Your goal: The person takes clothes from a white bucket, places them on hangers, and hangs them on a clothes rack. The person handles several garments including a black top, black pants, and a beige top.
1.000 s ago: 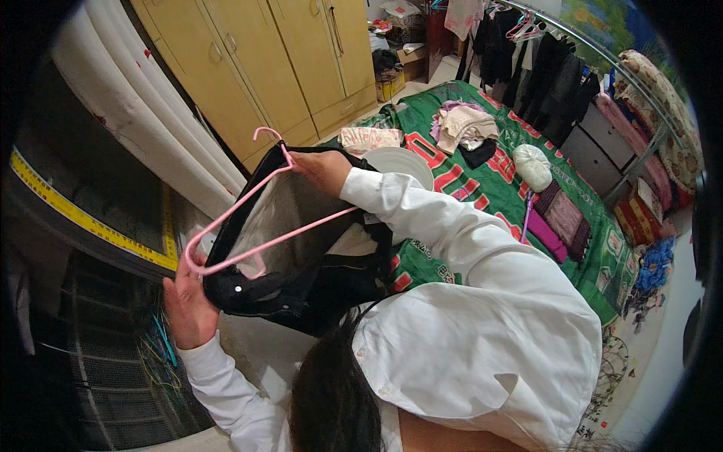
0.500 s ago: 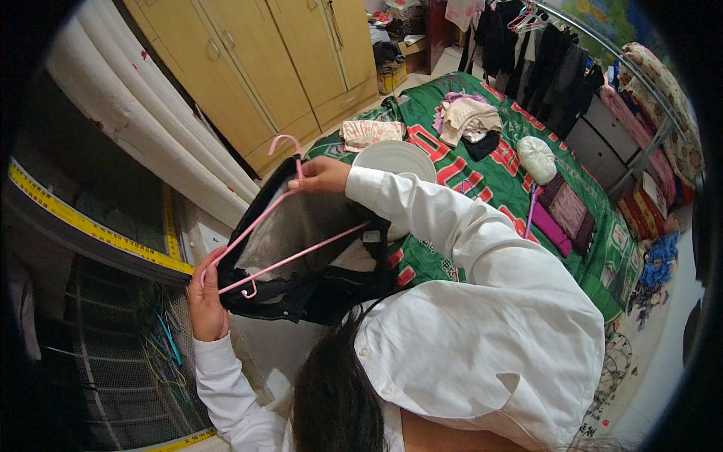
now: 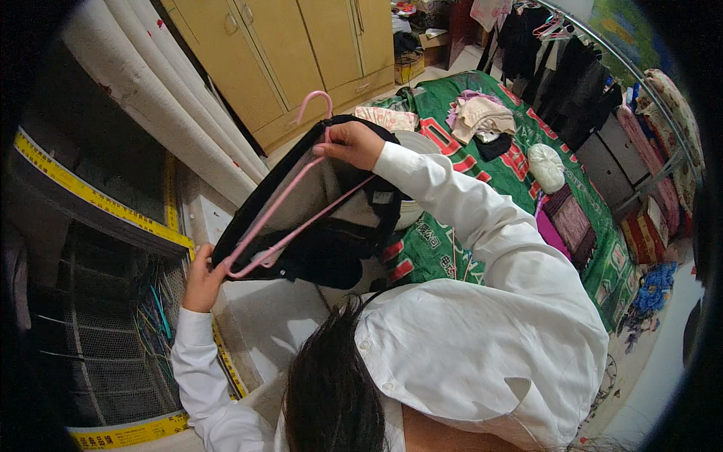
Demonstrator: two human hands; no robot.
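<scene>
We are holding the pink hanger (image 3: 280,203) across the opening of the black garment (image 3: 331,245), in the air, left of the green cover (image 3: 591,188). Our left hand (image 3: 202,282) is clamping the hanger's lower corner; our right hand (image 3: 355,145) is pinching below the hook, seemingly with cloth. Probably, we are working better by gripping evenly, avoiding wrinkles.

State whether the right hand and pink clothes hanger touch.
Touching: the head view shows the right hand gripping the pink clothes hanger near its top, thumb laid over it.
</scene>
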